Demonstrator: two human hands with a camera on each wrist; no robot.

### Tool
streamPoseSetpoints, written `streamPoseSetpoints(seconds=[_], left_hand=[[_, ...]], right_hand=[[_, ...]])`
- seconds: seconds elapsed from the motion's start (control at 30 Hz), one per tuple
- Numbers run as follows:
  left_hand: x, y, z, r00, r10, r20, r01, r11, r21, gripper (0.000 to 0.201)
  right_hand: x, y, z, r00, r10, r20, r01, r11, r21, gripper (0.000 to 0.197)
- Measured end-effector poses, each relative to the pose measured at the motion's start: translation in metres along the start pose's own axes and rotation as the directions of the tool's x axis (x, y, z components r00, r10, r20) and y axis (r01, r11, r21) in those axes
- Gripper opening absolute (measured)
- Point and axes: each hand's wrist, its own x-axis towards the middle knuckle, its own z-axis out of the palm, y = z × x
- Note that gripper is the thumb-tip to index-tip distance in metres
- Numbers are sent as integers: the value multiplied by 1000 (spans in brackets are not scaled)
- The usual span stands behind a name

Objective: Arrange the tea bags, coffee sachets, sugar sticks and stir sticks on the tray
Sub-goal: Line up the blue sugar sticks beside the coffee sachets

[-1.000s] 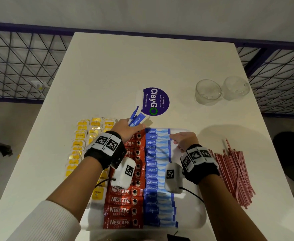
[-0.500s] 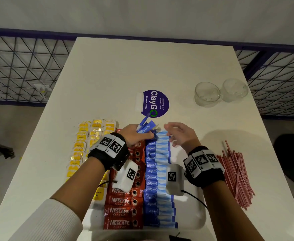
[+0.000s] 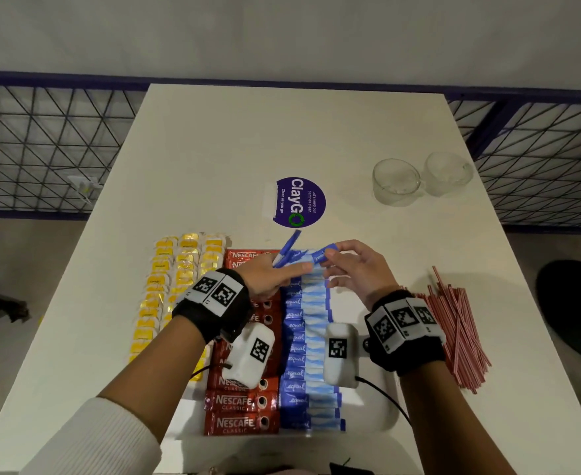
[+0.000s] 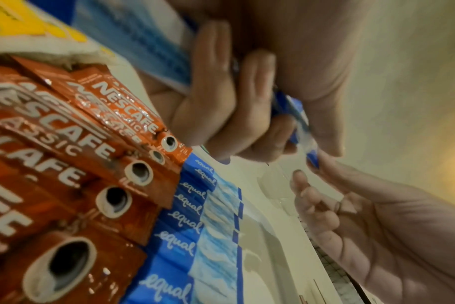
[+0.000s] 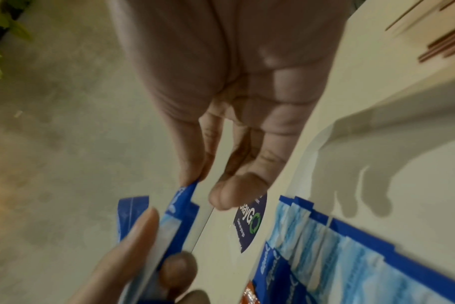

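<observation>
Now | left hand (image 3: 271, 276) grips two sugar sticks (image 3: 287, 246) | right hand (image 3: 356, 269) pinches one | two glass cups (image 3: 397, 181)

White table (image 3: 213, 138) with tray (image 3: 378, 419), stir sticks (image 3: 460, 330), two glass cups (image 3: 395, 181), round sticker (image 3: 299, 202).

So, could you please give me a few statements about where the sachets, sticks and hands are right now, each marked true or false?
1. The left hand holds a few blue sugar sticks. True.
2. The right hand rests flat on the table, holding nothing. False: it pinches the end of one sugar stick from the left hand's bundle.
3. The red stir sticks lie on the tray. False: they lie on the table, right of the tray.
4. The coffee sachets lie in a column left of the blue column of sugar sticks. True.
5. Two glass cups stand on the tray. False: they stand on the table, beyond it.
</observation>
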Motion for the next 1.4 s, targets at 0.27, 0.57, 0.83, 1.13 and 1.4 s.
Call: streamPoseSetpoints(seconds=[0.27,0.57,0.83,1.13,1.4], left_hand=[[-6,4,-3,993,29,-110,-41,993,-112,23],[-5,9,6,988,19,-154,-61,960,-275,31],[0,10,-13,965,4,-262,-92,941,-324,33],[4,4,-16,969,-94,-227,84,995,-54,42],[16,-1,-16,961,-63,-269,106,983,150,20]], right_hand=[[-11,-5,-10,995,-100,26,101,995,-18,12],[-12,1,7,994,-19,107,34,988,-148,19],[-12,2,12,987,3,160,44,957,-288,10],[4,-1,-3,996,-39,-80,27,988,-149,17],[20,15,-8,965,204,-164,-235,951,-203,26]])
